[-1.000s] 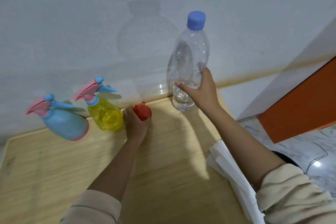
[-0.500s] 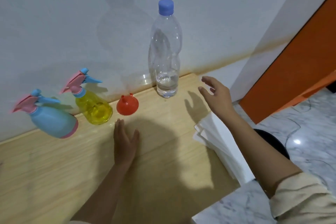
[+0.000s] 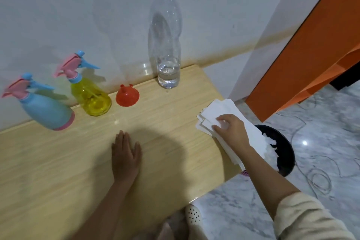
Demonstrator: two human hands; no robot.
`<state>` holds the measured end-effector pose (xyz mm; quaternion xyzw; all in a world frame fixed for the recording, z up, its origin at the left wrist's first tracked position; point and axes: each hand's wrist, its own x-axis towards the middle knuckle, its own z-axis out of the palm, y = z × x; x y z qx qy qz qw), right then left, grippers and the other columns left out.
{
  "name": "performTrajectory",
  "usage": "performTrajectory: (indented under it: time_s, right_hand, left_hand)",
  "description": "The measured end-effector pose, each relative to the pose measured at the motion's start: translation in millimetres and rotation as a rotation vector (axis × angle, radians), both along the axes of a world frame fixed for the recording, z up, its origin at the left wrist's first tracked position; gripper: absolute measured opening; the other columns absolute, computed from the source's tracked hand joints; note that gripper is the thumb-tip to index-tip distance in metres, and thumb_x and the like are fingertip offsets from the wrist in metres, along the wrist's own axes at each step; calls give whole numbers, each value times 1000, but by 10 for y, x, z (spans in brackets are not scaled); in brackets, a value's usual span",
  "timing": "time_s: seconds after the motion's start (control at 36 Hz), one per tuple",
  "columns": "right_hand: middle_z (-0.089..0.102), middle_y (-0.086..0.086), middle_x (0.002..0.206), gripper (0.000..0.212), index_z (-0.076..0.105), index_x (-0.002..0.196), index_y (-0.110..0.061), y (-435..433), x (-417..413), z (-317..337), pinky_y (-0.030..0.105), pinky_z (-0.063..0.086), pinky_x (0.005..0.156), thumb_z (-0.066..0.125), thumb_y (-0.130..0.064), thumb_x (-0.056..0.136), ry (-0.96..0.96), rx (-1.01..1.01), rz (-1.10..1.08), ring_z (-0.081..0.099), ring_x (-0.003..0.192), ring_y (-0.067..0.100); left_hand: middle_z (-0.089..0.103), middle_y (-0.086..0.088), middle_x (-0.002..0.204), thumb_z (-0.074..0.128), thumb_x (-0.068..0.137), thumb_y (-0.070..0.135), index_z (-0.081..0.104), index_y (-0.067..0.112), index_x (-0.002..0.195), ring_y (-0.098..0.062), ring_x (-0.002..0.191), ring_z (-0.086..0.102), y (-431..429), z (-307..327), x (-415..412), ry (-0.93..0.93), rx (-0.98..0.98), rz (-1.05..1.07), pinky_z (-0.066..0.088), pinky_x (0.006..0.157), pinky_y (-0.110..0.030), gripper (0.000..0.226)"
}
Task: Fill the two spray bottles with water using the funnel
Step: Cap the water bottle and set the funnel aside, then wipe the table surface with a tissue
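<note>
Your clear water bottle (image 3: 165, 35) stands upright, blue cap on, with only a little water at its bottom. Just left of it, the red funnel (image 3: 127, 96) sits mouth down, spout up. Farther left stand the yellow spray bottle (image 3: 91, 97), then the blue spray bottle (image 3: 46, 111), both with pink-and-blue trigger heads on.

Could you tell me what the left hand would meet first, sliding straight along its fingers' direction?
Most likely the funnel, though the left hand could narrowly pass its left edge.
</note>
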<state>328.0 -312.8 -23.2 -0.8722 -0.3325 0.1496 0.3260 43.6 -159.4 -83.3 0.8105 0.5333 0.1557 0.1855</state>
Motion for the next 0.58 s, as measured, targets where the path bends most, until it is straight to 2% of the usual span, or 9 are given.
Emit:
performTrajectory:
  time_s: [0.11,0.22,0.42,0.58]
  right_hand:
    - [65,2,111,31,68,101,-11,16,-25,3,21,37,87,77,-24,75,-7,-6,16,56,108,17]
    - [64,2,114,23,70,99,-12,8,-30,-42,21,36,86,72,-24,79,-11,3,-2,56,110,16]
    - [66,3,112,15,73,90,-11,37,-55,-62,23,39,86,68,-24,84,56,87,-95,58,107,17]
    - [66,4,114,16,73,92,-8,33,-84,-57,22,39,88,65,-21,86,158,158,-166,59,107,17]
  left_hand:
    - [34,-19,150,35,91,36,40,-5,138,-32,141,27,-28,-22,1,10,16,9,16,117,-43,63]
    - [32,-18,151,34,91,36,39,-5,139,-31,142,26,-60,-15,3,29,19,21,15,117,-41,63]
    - [28,-14,154,31,92,39,35,-2,142,-26,144,22,-70,-3,13,32,5,22,12,119,-40,65]
    - [31,-16,152,32,91,38,38,-3,140,-28,143,25,-82,3,23,26,11,33,14,118,-42,64]
